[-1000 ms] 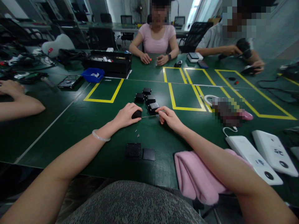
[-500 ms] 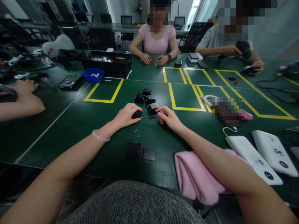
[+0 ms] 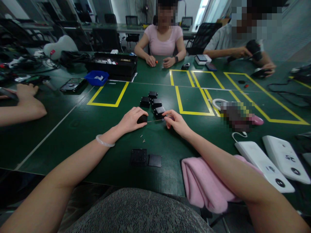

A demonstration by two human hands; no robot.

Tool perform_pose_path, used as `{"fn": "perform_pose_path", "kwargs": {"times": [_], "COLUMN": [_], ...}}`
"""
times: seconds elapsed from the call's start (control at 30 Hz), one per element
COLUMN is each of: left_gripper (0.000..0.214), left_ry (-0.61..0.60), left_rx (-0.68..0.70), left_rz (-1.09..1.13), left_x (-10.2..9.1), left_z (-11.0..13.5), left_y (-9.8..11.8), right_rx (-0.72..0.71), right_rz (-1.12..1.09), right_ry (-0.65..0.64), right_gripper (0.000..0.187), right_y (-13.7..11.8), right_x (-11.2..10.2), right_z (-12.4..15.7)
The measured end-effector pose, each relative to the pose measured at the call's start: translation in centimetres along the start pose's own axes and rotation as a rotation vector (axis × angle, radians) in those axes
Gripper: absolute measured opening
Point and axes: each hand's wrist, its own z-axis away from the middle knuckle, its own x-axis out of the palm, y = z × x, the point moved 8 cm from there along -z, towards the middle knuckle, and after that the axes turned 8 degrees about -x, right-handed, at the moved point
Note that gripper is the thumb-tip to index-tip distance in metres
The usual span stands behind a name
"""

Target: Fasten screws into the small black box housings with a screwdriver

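My left hand [image 3: 133,120] is closed round a small black box [image 3: 142,119], held on the green table. From the right, my right hand [image 3: 173,120] pinches a screwdriver [image 3: 155,121]; its thin shaft points left, and the tip meets the side of the box. Fingers hide most of the handle. Just beyond my hands stand several similar black boxes [image 3: 156,103]. Nearer to me lie a few small screws [image 3: 143,139]. Below them rest an opened black case half [image 3: 138,157] and a flat black cover [image 3: 155,160], side by side.
A pink cloth [image 3: 201,181] lies under my right forearm, beside two white power banks [image 3: 264,165]. Farther left are a blue tray [image 3: 96,78] and a black crate [image 3: 121,69]. Co-workers sit across the table, and another person's arm [image 3: 21,108] rests at left.
My hands, the box and the screwdriver stay in nearly the same place. The co-worker at the far right has shifted the head slightly.
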Motion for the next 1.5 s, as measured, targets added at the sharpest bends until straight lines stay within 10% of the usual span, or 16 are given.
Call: {"fn": "perform_pose_path", "kwargs": {"times": [1.5], "left_gripper": [0.030], "left_ry": [0.020], "left_rx": [0.055], "left_rz": [0.020], "left_x": [-0.14], "left_z": [-0.14], "left_y": [0.27], "right_rx": [0.033], "right_rz": [-0.131], "right_ry": [-0.002], "right_gripper": [0.036], "right_y": [0.81], "right_x": [0.41], "right_z": [-0.01]}}
